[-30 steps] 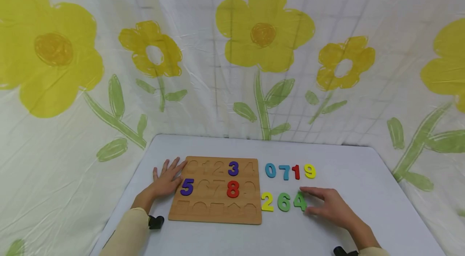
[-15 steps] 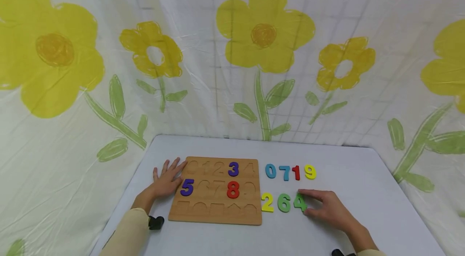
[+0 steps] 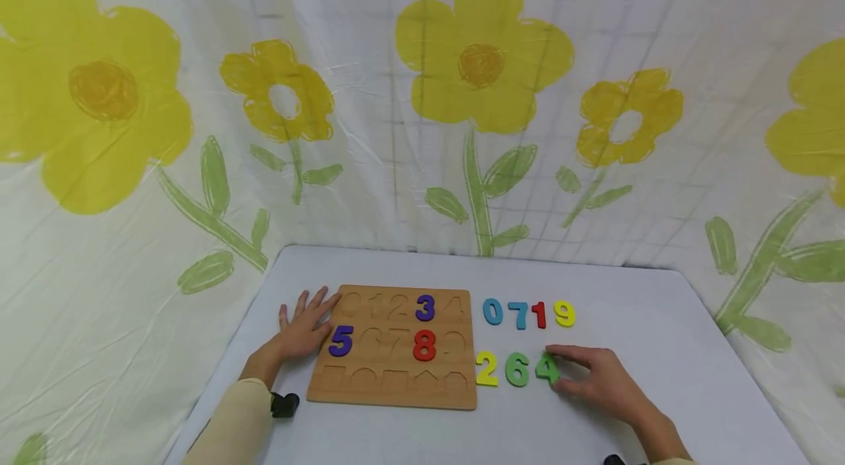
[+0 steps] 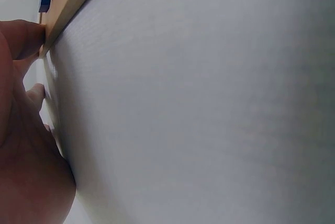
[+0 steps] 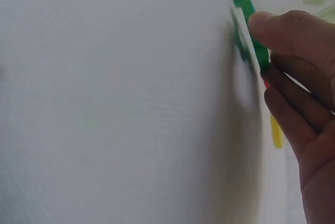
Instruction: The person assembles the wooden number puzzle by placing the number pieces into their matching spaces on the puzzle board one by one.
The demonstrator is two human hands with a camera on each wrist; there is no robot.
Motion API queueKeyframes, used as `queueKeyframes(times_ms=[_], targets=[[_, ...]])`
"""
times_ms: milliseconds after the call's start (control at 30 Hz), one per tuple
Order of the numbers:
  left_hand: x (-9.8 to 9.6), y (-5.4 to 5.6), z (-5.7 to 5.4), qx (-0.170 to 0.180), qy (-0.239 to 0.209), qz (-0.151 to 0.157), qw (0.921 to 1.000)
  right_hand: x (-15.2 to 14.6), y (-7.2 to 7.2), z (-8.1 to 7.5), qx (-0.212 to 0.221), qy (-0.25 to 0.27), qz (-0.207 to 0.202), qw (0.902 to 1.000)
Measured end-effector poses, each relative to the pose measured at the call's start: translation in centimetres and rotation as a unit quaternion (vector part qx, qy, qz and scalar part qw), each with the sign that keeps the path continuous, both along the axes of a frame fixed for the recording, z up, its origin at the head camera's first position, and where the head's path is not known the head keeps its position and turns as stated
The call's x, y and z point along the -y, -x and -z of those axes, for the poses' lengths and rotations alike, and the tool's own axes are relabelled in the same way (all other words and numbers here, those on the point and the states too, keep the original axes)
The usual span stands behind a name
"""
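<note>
- Board [image 3: 392, 396] is touched at its L edge by L hand [image 3: 300, 337], fingers spread, nothing gripped; prob. so no sliding is allowed.
- Green 4 [image 3: 547, 370] is pinched btwn thumb & fingertips of R hand [image 3: 610, 386], prob. by its edges so the flat bit is kept free.
- Yellow 2 [image 3: 487, 368] is laid just beside board, prob. so it's reached fast.
- Green 4 is found at R hand's tips, just R of green 6 [image 3: 517, 370], well apart from L hand.
</note>
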State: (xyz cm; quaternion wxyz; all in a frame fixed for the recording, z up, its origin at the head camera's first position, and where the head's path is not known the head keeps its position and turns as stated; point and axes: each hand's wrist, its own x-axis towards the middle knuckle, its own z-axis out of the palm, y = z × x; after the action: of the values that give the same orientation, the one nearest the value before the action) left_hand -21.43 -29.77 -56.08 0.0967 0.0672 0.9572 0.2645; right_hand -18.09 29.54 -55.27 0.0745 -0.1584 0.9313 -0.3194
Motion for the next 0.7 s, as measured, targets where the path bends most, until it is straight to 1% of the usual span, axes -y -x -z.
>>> queueKeyframes(times_ms=[100,300,433,500,600,700], targets=[[0.0,0.0,-0.1,-0.004,0.002,0.001,1.0,0.0,-0.1,-0.8,-0.005,0.008,0.008,0.9999],[-0.1,-0.1,-0.4,-0.002,-0.003,0.0,1.0,-0.1,0.4,-2.8,-0.069,-0.01,-0.007,0.9975],[0.0,-0.1,-0.3,-0.003,0.0,-0.002,1.0,0.3,1.2,-3.9,-0.112,-0.02,-0.016,0.9934],[0.0,-0.1,-0.3,-0.004,-0.004,-0.004,1.0,0.7,1.7,-4.4,-0.134,-0.017,-0.028,0.9904],[0.0,-0.1,-0.2,-0.013,-0.012,-0.005,0.9998,1.5,2.5,-4.9,-0.157,0.0,-0.047,0.9864],[0.0,-0.1,0.0,-0.018,-0.019,-0.004,0.9996,2.4,3.2,-5.5,-0.171,0.012,-0.063,0.9831]])
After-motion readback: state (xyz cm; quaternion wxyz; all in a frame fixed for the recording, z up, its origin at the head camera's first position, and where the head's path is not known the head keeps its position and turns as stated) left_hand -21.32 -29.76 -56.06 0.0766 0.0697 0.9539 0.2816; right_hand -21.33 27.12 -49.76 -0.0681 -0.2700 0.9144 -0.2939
